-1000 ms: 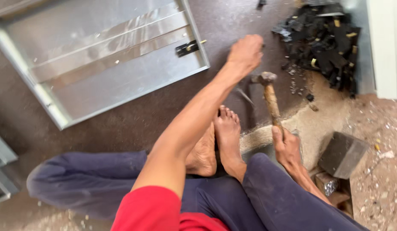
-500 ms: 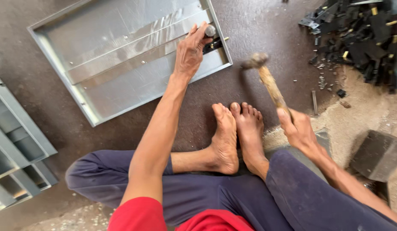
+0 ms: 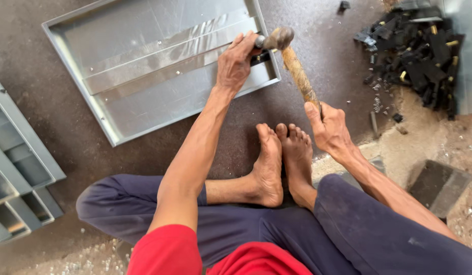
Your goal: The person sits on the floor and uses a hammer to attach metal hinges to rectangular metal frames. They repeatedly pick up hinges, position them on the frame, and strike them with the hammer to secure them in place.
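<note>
Left hand (image 3: 236,63): fingers pinching small dark fitting (image 3: 261,55) at right edge of grey sheet-metal tray (image 3: 144,71), flat on floor (image 3: 317,30).
Right hand (image 3: 327,130): fingers wrapped round worn wooden hammer (image 3: 292,61); rounded head just beside left fingertips.
Risk, judged: a struck finger, from that closeness; a glancing blow denting thin panel.

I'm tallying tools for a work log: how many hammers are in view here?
1. The hammer is gripped by the right hand, its head by the left hand at the metal tray; others may be hidden.

No packages, labels, signs or screens.
</note>
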